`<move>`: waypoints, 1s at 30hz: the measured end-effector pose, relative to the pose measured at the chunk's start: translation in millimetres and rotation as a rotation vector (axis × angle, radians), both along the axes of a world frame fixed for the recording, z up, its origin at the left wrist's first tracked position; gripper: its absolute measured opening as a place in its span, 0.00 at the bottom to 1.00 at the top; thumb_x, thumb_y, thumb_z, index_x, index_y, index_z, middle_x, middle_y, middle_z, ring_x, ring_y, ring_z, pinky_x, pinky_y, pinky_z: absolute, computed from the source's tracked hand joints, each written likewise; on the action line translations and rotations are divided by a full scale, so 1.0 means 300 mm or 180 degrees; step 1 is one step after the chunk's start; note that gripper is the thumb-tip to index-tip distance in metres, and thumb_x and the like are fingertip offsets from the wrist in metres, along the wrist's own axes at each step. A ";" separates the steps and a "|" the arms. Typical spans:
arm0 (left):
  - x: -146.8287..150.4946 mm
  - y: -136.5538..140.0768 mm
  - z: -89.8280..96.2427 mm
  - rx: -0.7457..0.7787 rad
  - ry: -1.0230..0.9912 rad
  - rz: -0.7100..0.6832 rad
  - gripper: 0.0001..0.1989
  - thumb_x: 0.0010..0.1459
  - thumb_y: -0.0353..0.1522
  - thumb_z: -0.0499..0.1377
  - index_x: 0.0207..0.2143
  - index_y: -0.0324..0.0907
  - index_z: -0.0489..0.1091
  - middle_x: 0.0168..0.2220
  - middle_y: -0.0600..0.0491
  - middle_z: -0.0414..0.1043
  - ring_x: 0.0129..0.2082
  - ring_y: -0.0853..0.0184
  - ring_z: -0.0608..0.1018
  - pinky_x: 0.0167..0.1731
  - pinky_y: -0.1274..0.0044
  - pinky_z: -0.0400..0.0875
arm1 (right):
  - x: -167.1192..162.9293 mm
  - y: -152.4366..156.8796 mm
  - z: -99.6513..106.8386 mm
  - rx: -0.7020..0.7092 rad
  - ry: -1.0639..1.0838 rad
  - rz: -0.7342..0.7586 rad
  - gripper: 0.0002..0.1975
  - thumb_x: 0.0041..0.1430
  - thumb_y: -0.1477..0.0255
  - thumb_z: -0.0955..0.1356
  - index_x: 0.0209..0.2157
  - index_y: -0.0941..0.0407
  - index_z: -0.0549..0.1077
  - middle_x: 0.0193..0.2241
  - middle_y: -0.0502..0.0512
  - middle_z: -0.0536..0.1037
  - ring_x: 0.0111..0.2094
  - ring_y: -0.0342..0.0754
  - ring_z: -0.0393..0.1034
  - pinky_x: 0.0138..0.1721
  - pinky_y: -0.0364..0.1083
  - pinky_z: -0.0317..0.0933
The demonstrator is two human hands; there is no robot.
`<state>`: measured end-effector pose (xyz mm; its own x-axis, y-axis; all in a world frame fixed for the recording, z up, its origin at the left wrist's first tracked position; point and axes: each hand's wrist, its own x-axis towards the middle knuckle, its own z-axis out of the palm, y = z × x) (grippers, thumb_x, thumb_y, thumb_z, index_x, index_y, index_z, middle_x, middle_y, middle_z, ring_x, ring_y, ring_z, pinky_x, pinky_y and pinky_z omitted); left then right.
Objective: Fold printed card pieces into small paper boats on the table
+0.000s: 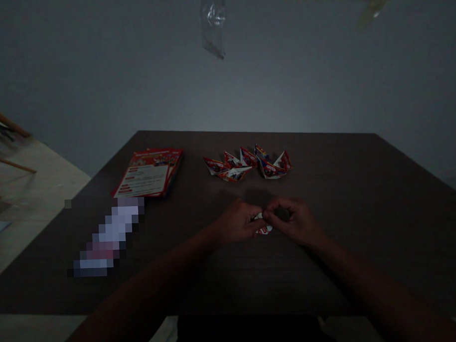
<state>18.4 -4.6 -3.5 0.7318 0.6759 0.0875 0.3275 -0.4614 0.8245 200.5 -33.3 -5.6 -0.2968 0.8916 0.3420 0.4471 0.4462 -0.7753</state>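
Between my two hands is a small piece of folded paper (264,230), white with red print, just above the dark table. My left hand (239,221) is closed on its left side, with the fingers covering much of it. At its upper right edge, my right hand (295,219) pinches the paper between thumb and index finger. Several folded paper boats (233,174) in red, white and blue print sit on the table beyond my hands. One more paper boat (275,168) stands at the right of that group.
A stack of red printed leaflets (148,176) lies at the left of the dark table (363,186). In front of it is a pixelated, bright oblong thing (108,237). Behind the table rises a grey wall (265,80) with a clear plastic bag (213,24) hanging on it.
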 end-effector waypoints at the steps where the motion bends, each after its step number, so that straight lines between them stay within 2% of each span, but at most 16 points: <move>1: 0.001 -0.001 -0.004 -0.0171 -0.0048 0.0033 0.14 0.56 0.36 0.56 0.22 0.36 0.66 0.16 0.59 0.62 0.17 0.77 0.65 0.19 0.84 0.53 | 0.000 0.000 -0.002 -0.0022 0.0031 -0.0026 0.07 0.54 0.70 0.67 0.24 0.57 0.69 0.21 0.50 0.72 0.23 0.42 0.66 0.26 0.41 0.59; 5: 0.004 0.000 -0.023 -0.1220 -0.0641 -0.0024 0.15 0.56 0.40 0.58 0.29 0.35 0.69 0.24 0.53 0.71 0.23 0.72 0.73 0.24 0.82 0.65 | 0.009 0.006 -0.014 -0.0281 0.0446 -0.0329 0.10 0.54 0.67 0.68 0.24 0.57 0.70 0.20 0.49 0.71 0.22 0.41 0.65 0.25 0.40 0.59; 9: 0.003 0.014 -0.032 -0.1652 -0.1082 0.0066 0.17 0.54 0.41 0.59 0.30 0.33 0.70 0.27 0.49 0.73 0.25 0.71 0.75 0.28 0.78 0.70 | 0.030 0.018 -0.023 -0.0629 0.0958 -0.0618 0.11 0.53 0.63 0.68 0.27 0.58 0.71 0.21 0.49 0.71 0.22 0.41 0.64 0.24 0.40 0.59; 18: 0.004 0.029 -0.041 -0.1596 -0.1428 0.0432 0.16 0.54 0.40 0.60 0.33 0.33 0.71 0.26 0.50 0.74 0.22 0.72 0.75 0.25 0.79 0.71 | 0.047 0.026 -0.037 -0.0637 0.1085 -0.0504 0.12 0.53 0.64 0.69 0.36 0.58 0.74 0.25 0.51 0.74 0.27 0.44 0.68 0.30 0.43 0.62; 21: 0.007 0.028 -0.047 -0.1601 -0.1615 0.0583 0.17 0.52 0.38 0.61 0.39 0.33 0.69 0.27 0.50 0.74 0.22 0.71 0.75 0.24 0.78 0.72 | 0.051 0.027 -0.045 -0.0640 0.1043 -0.0472 0.13 0.53 0.65 0.69 0.38 0.58 0.73 0.26 0.51 0.75 0.29 0.44 0.69 0.32 0.43 0.63; 25: 0.011 0.019 -0.053 -0.1565 -0.1841 0.0692 0.24 0.53 0.36 0.61 0.50 0.36 0.62 0.27 0.52 0.74 0.22 0.71 0.75 0.24 0.77 0.73 | 0.049 0.028 -0.053 -0.0673 0.1072 -0.0435 0.14 0.53 0.66 0.69 0.40 0.57 0.72 0.28 0.52 0.75 0.29 0.44 0.69 0.32 0.43 0.63; 30: 0.007 0.012 -0.052 -0.1366 -0.1763 0.0603 0.27 0.53 0.35 0.62 0.54 0.38 0.60 0.29 0.51 0.75 0.23 0.72 0.75 0.26 0.78 0.73 | 0.044 0.031 -0.058 -0.0620 0.1037 -0.0402 0.16 0.51 0.67 0.71 0.42 0.56 0.72 0.28 0.51 0.75 0.27 0.43 0.67 0.29 0.42 0.62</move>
